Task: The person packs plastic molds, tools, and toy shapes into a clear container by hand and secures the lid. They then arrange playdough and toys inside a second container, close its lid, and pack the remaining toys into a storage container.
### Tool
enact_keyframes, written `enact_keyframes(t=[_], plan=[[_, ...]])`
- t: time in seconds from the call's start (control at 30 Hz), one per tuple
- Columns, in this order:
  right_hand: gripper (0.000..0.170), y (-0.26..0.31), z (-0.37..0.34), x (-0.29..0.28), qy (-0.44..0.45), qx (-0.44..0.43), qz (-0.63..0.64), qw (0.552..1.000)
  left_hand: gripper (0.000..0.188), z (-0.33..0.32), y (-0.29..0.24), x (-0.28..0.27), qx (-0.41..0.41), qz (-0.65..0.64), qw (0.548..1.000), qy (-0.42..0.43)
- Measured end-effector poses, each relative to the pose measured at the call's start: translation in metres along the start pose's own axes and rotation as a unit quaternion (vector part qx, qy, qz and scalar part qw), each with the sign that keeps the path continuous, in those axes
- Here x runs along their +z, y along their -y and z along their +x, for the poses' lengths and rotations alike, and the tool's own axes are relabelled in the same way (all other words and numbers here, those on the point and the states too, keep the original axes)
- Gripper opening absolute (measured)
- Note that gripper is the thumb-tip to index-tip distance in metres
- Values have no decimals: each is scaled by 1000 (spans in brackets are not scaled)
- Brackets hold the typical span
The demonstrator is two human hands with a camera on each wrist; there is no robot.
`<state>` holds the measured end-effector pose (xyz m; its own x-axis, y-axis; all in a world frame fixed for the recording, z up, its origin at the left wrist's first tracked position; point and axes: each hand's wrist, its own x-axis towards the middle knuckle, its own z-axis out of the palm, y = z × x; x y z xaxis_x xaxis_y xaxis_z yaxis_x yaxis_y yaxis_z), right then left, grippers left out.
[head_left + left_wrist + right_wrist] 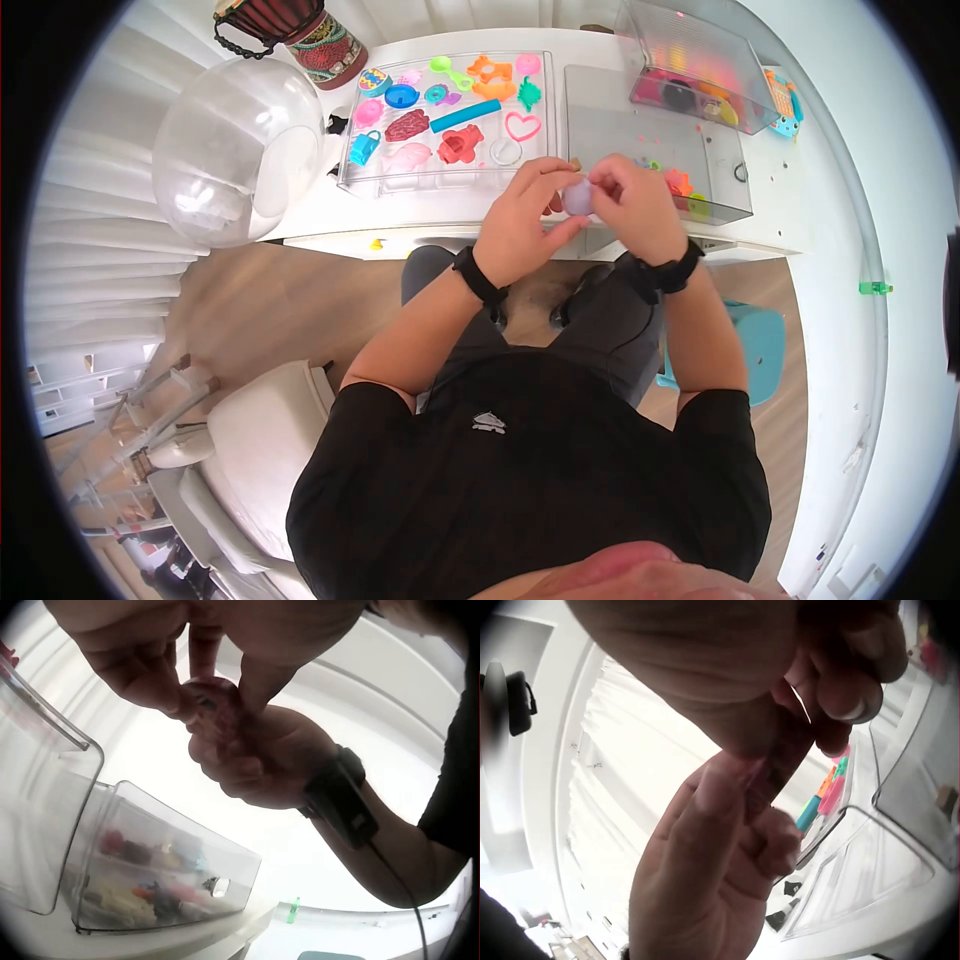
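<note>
A small round pale-lilac piece (578, 198) is between both hands over the table's front edge. My left hand (525, 220) holds it from the left, thumb below and fingers above. My right hand (640, 208) pinches its right side with thumb and curled fingers. Against the light, the round piece (214, 691) looks dark and glossy in the left wrist view, with fingers partly covering it. Fingers hide most of it in the right wrist view. Just beyond the hands, a white ring (505, 151) lies on a clear tray (345, 183).
On the tray are a teal roller (465, 116), a pink heart cutter (522, 126) and several colourful toys. A clear bin (735, 208) with loose pieces stands at right, another clear box (700, 60) behind it. A drum (320, 50) and a transparent globe (215, 150) are at left.
</note>
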<state>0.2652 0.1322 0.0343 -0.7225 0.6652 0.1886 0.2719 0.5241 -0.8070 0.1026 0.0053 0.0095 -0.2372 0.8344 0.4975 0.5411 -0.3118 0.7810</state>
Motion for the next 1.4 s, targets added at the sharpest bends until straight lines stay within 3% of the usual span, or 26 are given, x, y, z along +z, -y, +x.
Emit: enact_keyframes(t=[0.1, 0.27, 0.33, 0.4, 0.53, 0.6, 0.8, 1.4], plan=[[14, 0, -8, 24, -70, 7, 72, 995, 42, 2, 4, -8, 48, 38, 998, 28], [14, 3, -8, 39, -99, 38, 166, 980, 31, 9, 11, -29, 77, 112, 989, 53], [15, 3, -10, 41, -105, 56, 192, 974, 27, 21, 19, -37, 124, 145, 981, 9], [13, -1, -14, 44, -166, 40, 236, 957, 25, 31, 26, -44, 109, 162, 981, -3], [11, -15, -37, 41, -143, 74, 250, 955, 24, 48, 46, -44, 135, 237, 962, -31], [10, -24, -53, 39, -102, 98, 209, 968, 22, 47, 52, -39, 128, 234, 964, 18], [8, -30, -86, 35, -99, 147, 252, 951, 17, 40, 56, -29, 135, 291, 947, 29], [8, -43, -103, 46, -91, 139, 219, 962, 14, 47, 59, -39, 111, 348, 930, 33]])
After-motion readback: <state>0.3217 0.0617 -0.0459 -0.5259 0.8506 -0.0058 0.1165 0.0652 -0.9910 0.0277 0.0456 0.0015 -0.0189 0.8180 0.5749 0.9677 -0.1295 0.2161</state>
